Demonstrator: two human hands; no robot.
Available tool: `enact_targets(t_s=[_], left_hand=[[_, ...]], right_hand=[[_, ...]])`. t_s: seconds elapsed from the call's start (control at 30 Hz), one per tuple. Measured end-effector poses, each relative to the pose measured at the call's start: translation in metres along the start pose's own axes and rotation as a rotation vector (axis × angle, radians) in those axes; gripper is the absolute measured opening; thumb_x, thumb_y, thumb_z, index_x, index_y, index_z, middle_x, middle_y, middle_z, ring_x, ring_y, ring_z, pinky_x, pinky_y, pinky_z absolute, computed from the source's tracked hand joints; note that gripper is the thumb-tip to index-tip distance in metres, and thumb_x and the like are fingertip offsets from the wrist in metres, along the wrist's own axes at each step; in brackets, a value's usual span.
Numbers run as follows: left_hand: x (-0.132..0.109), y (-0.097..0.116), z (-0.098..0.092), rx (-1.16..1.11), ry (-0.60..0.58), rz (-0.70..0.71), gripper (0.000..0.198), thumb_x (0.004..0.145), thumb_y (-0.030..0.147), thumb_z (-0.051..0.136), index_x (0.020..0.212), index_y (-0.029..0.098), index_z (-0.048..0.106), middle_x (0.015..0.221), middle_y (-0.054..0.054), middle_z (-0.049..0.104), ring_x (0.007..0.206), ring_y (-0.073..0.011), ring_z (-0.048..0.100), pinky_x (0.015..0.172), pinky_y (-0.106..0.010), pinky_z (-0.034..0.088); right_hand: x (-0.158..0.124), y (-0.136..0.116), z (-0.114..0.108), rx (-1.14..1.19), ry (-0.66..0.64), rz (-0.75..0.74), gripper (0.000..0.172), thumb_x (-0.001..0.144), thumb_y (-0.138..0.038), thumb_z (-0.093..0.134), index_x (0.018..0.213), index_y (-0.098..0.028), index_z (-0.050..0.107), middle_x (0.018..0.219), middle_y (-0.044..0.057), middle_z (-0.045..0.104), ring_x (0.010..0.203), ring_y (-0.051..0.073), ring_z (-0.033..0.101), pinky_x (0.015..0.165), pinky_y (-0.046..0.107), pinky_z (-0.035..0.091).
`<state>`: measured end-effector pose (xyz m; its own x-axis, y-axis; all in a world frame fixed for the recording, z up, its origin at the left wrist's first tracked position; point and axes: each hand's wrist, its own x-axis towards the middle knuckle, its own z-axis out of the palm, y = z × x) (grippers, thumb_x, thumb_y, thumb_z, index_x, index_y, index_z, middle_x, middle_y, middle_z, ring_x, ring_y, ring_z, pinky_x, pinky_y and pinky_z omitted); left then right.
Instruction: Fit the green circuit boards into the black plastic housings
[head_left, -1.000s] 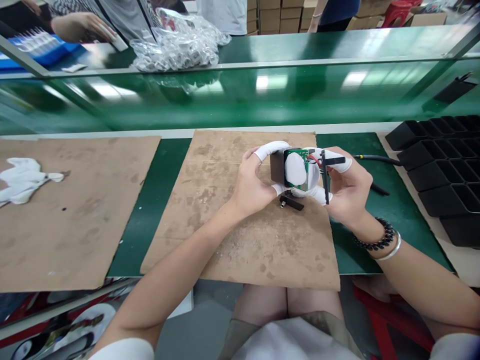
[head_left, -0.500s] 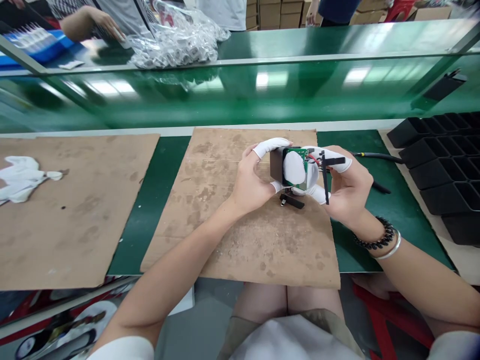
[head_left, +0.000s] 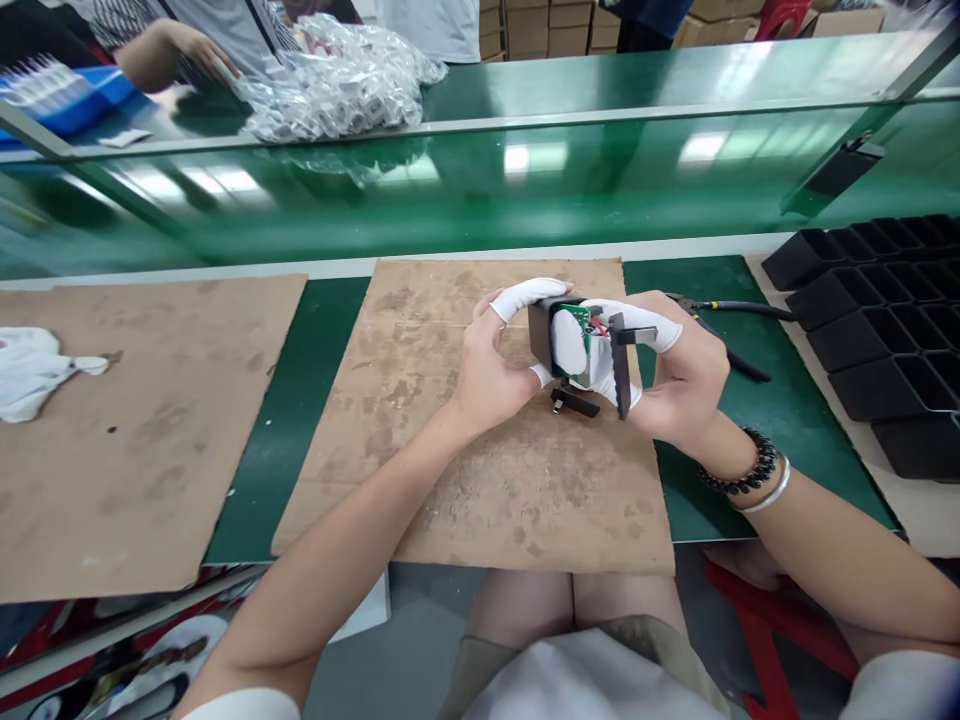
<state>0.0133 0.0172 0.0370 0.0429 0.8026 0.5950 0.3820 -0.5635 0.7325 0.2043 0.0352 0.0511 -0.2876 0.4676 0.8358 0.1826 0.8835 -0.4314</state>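
A person's left hand clasped a black case above cardboard on the table as the right hand's grip pinched an end panel, apparently aligning the circuit board, a step likely calling for untrapped wires.

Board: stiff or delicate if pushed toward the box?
Probably stiff: the green board looks flat. The red wires beside it look thin, so they may flex or snag. With its face exposed at the open end of the box, it could be fragile if forced.
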Motion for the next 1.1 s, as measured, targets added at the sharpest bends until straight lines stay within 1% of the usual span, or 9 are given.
enact_targets(t_s=[0.13,0.3,0.47,0.53,0.63,0.73,0.8,0.9,1.1], left_hand=[[0.0,0.002,0.0,0.014,0.004,-0.008,0.047,0.075,0.025,0.08,0.12,0.025,0.064,0.125,-0.007,0.074,0.124,-0.0288,0.067,0.115,-0.049,0.049],[-0.002,-0.005,0.003,0.009,0.01,-0.051,0.051,0.071,0.027,0.085,0.118,0.023,0.065,0.124,-0.008,0.074,0.122,-0.0296,0.068,0.116,-0.049,0.048],[-0.001,-0.024,0.009,-0.201,-0.031,-0.23,0.067,0.061,0.043,0.093,0.116,0.017,0.065,0.122,-0.012,0.075,0.115,-0.0302,0.071,0.108,-0.046,0.053],[0.0,-0.027,0.009,-0.234,-0.082,-0.317,0.067,0.06,0.044,0.094,0.114,0.016,0.066,0.119,-0.012,0.076,0.112,-0.0294,0.071,0.106,-0.045,0.055],[0.0,-0.024,0.007,-0.101,-0.078,-0.328,0.066,0.058,0.036,0.095,0.115,0.018,0.066,0.117,-0.009,0.076,0.112,-0.0287,0.071,0.106,-0.046,0.053],[-0.002,-0.019,0.006,0.19,0.001,-0.209,0.063,0.061,0.024,0.09,0.118,0.02,0.065,0.122,-0.008,0.074,0.116,-0.0301,0.068,0.109,-0.05,0.049],[-0.002,-0.017,0.006,0.373,0.038,-0.131,0.06,0.063,0.021,0.086,0.119,0.02,0.064,0.121,-0.009,0.073,0.116,-0.0314,0.066,0.108,-0.051,0.047],[-0.002,-0.015,0.006,0.533,0.047,-0.053,0.055,0.066,0.022,0.081,0.118,0.021,0.064,0.114,-0.009,0.072,0.11,-0.0313,0.065,0.106,-0.05,0.044],[-0.005,-0.015,0.011,0.61,0.075,0.073,0.052,0.065,0.022,0.074,0.116,0.024,0.064,0.109,-0.007,0.07,0.104,-0.0307,0.062,0.111,-0.051,0.035]], right_hand=[[0.001,-0.001,-0.004,-0.001,-0.04,-0.003,0.035,0.086,-0.019,0.071,0.121,-0.027,0.073,0.099,0.007,0.075,0.087,0.024,0.071,0.078,0.04,0.062],[-0.001,0.004,-0.002,-0.004,-0.152,0.167,0.035,0.087,-0.034,0.077,0.122,-0.027,0.073,0.117,0.009,0.072,0.106,0.029,0.07,0.091,0.046,0.061],[0.001,0.015,-0.001,0.187,-0.23,0.383,0.091,0.078,-0.056,0.086,0.155,-0.033,0.044,0.151,0.011,0.052,0.129,0.032,0.061,0.096,0.046,0.061],[0.005,0.016,-0.004,0.253,-0.211,0.415,0.101,0.076,-0.059,0.087,0.159,-0.035,0.036,0.157,0.009,0.048,0.131,0.032,0.06,0.1,0.046,0.06],[0.01,0.01,-0.009,0.245,-0.13,0.482,0.068,0.084,-0.057,0.079,0.144,-0.033,0.058,0.147,0.006,0.06,0.125,0.031,0.065,0.1,0.047,0.061],[0.011,0.002,-0.007,0.23,-0.036,0.608,0.034,0.088,-0.048,0.076,0.113,-0.025,0.076,0.118,0.006,0.076,0.107,0.028,0.074,0.093,0.046,0.065],[0.009,-0.001,-0.004,0.246,-0.022,0.691,0.03,0.083,-0.042,0.081,0.105,-0.022,0.077,0.106,0.006,0.079,0.096,0.027,0.077,0.09,0.045,0.066],[0.008,0.0,-0.001,0.323,-0.006,0.766,0.037,0.075,-0.035,0.087,0.108,-0.022,0.077,0.108,0.006,0.08,0.099,0.026,0.077,0.093,0.044,0.066],[0.017,0.003,-0.008,0.517,0.013,0.819,0.031,0.079,-0.044,0.086,0.103,-0.025,0.083,0.108,0.004,0.081,0.104,0.028,0.078,0.096,0.049,0.065]])
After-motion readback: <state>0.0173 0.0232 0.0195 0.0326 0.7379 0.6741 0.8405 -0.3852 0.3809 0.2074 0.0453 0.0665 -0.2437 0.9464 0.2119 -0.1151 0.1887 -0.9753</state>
